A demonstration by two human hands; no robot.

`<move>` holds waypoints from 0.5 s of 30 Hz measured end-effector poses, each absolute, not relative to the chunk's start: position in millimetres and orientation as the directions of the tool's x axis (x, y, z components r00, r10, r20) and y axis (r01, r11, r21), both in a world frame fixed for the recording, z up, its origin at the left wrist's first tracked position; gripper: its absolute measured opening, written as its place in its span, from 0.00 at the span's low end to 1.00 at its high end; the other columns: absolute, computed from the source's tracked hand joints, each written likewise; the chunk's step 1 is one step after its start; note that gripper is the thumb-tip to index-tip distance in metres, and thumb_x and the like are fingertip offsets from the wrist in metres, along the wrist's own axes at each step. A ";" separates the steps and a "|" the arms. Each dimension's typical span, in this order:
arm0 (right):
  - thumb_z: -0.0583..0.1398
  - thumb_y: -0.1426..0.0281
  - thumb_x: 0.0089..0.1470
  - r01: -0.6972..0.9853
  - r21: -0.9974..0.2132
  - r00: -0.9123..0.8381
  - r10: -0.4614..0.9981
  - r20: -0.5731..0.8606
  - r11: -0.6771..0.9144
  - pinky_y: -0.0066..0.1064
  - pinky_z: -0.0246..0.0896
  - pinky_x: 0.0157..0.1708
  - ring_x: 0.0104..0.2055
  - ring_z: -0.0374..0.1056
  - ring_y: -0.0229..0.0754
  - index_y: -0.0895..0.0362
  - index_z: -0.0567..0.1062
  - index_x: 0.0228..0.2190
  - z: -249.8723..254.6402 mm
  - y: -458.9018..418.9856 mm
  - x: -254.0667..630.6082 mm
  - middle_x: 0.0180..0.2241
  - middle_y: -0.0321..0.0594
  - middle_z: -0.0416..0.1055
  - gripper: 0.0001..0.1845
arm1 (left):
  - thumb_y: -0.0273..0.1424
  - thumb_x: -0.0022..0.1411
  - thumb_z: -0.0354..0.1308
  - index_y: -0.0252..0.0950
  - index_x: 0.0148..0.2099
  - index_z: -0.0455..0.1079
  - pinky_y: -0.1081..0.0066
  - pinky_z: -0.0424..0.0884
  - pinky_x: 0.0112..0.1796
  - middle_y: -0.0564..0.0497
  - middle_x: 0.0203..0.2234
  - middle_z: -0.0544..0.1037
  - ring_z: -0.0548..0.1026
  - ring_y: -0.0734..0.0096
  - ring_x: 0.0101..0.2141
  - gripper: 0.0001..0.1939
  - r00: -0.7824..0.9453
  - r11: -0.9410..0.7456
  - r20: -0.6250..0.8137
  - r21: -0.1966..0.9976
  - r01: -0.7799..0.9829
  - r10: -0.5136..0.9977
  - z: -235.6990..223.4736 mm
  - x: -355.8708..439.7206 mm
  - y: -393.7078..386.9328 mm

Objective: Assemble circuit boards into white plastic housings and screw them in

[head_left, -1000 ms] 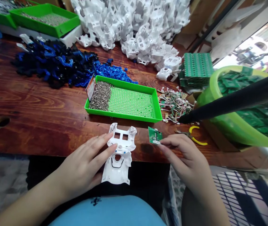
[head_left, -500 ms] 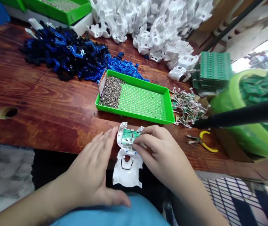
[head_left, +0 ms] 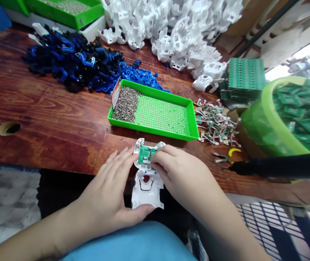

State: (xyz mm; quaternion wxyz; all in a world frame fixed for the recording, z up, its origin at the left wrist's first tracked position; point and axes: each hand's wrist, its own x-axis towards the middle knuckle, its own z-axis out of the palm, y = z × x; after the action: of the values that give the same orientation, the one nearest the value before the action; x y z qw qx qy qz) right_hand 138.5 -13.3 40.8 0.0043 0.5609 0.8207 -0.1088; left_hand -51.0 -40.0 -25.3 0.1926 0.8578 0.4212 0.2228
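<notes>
A white plastic housing in two shell halves lies at the table's front edge. The far half (head_left: 137,148) cradles a green circuit board (head_left: 143,155); the near half (head_left: 146,195), with a round hole and a dark curved line, overhangs the edge. My left hand (head_left: 111,188) spans the housing's left side, fingertips at the far half and thumb on the near half's front rim. My right hand (head_left: 180,168) is closed, thumb and fingers pinched at the board's right edge. The fingers hide that edge and part of the far half.
Beyond lies a green tray (head_left: 155,129) with screws. Around it are blue and black plastic parts (head_left: 73,61), white shells (head_left: 176,36), wired small boards (head_left: 216,121), stacked green boards (head_left: 246,74) and a green tub (head_left: 255,123). A black rod (head_left: 280,166) reaches in near yellow-handled pliers (head_left: 227,156).
My left thumb has come up onto the near half's front rim, and its fingers sit closer to the housing. The black rod appears lower, its tip by the pliers. The view shifted slightly.
</notes>
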 end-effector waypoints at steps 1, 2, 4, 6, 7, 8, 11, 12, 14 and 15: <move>0.61 0.74 0.56 0.917 -0.156 -0.386 0.916 -0.108 0.368 0.31 0.58 0.28 0.36 0.71 0.43 0.55 0.73 0.30 40.6 -16.2 138.9 0.33 0.37 0.72 0.03 | 0.48 0.55 0.59 0.31 0.65 0.45 0.51 0.55 0.61 0.31 0.62 0.61 0.58 0.47 0.62 0.45 0.542 -0.553 0.208 0.563 0.615 0.814 -23.5 -51.0 -41.2; 0.61 0.74 0.55 0.909 -0.140 -0.406 0.910 -0.084 0.393 0.31 0.57 0.27 0.35 0.71 0.44 0.55 0.73 0.30 40.2 -19.6 139.5 0.33 0.36 0.72 0.03 | 0.46 0.55 0.61 0.32 0.65 0.46 0.52 0.57 0.61 0.32 0.63 0.59 0.58 0.48 0.63 0.44 0.536 -0.527 0.192 0.611 0.590 0.822 -21.7 -51.2 -43.0; 0.62 0.75 0.54 0.891 -0.113 -0.446 0.894 -0.038 0.439 0.32 0.56 0.26 0.34 0.71 0.44 0.55 0.73 0.32 39.0 -27.7 140.2 0.34 0.37 0.72 0.03 | 0.42 0.54 0.64 0.36 0.64 0.45 0.58 0.59 0.60 0.35 0.65 0.54 0.55 0.51 0.64 0.43 0.524 -0.459 0.147 0.708 0.537 0.839 -19.0 -51.7 -48.7; 0.62 0.77 0.53 0.874 -0.092 -0.477 0.879 0.016 0.476 0.32 0.54 0.25 0.31 0.70 0.42 0.56 0.73 0.33 37.5 -36.5 140.0 0.34 0.37 0.72 0.05 | 0.37 0.53 0.65 0.40 0.64 0.45 0.60 0.59 0.61 0.39 0.66 0.48 0.51 0.52 0.65 0.43 0.518 -0.397 0.109 0.779 0.486 0.849 -18.2 -52.1 -57.0; 0.62 0.77 0.52 0.867 -0.087 -0.488 0.872 0.045 0.490 0.32 0.53 0.24 0.30 0.69 0.42 0.56 0.73 0.32 36.7 -41.0 139.4 0.33 0.37 0.72 0.05 | 0.36 0.52 0.66 0.42 0.63 0.44 0.60 0.59 0.60 0.39 0.67 0.45 0.50 0.51 0.66 0.43 0.515 -0.379 0.105 0.802 0.463 0.851 -18.5 -52.4 -61.8; 0.62 0.77 0.52 0.857 -0.089 -0.502 0.862 0.068 0.507 0.32 0.52 0.24 0.28 0.68 0.42 0.57 0.73 0.31 35.8 -45.6 138.7 0.32 0.37 0.72 0.04 | 0.34 0.51 0.67 0.43 0.63 0.43 0.61 0.62 0.59 0.39 0.67 0.40 0.51 0.49 0.65 0.44 0.518 -0.367 0.104 0.821 0.436 0.849 -19.3 -52.9 -66.9; 0.60 0.76 0.53 0.810 -0.120 -0.563 0.818 0.119 0.575 0.33 0.54 0.25 0.29 0.67 0.42 0.58 0.73 0.31 32.5 -59.1 135.9 0.31 0.38 0.72 0.02 | 0.34 0.50 0.67 0.45 0.60 0.39 0.64 0.73 0.49 0.34 0.64 0.43 0.69 0.50 0.55 0.45 0.574 -0.351 0.090 0.863 0.364 0.814 -22.0 -56.8 -80.5; 0.59 0.76 0.54 0.792 -0.128 -0.582 0.801 0.140 0.598 0.33 0.55 0.26 0.29 0.67 0.42 0.59 0.73 0.31 31.2 -63.5 135.2 0.32 0.39 0.72 0.02 | 0.33 0.50 0.66 0.45 0.60 0.37 0.66 0.75 0.43 0.34 0.61 0.52 0.75 0.55 0.48 0.46 0.605 -0.341 0.069 0.874 0.347 0.793 -22.5 -58.9 -83.6; 0.56 0.76 0.57 0.770 -0.135 -0.601 0.779 0.179 0.624 0.33 0.57 0.27 0.30 0.67 0.43 0.60 0.73 0.32 28.5 -72.1 134.6 0.33 0.41 0.73 0.06 | 0.33 0.49 0.67 0.47 0.60 0.37 0.69 0.76 0.36 0.42 0.49 0.65 0.77 0.59 0.39 0.46 0.674 -0.307 0.024 0.902 0.304 0.738 -22.3 -63.4 -87.5; 0.55 0.76 0.58 0.766 -0.142 -0.600 0.777 0.192 0.627 0.33 0.57 0.28 0.30 0.67 0.43 0.60 0.73 0.32 27.3 -76.0 134.7 0.33 0.41 0.73 0.07 | 0.34 0.49 0.67 0.48 0.60 0.36 0.68 0.76 0.37 0.45 0.46 0.67 0.77 0.58 0.40 0.48 0.703 -0.285 0.024 0.923 0.257 0.710 -21.8 -65.2 -88.5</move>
State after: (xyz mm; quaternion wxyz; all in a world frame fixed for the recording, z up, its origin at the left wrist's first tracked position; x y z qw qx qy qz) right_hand 134.7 -76.0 27.3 -0.1184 0.4314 0.8941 -0.0222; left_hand -65.2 -88.5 -21.8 0.5087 0.7700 0.3140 0.2229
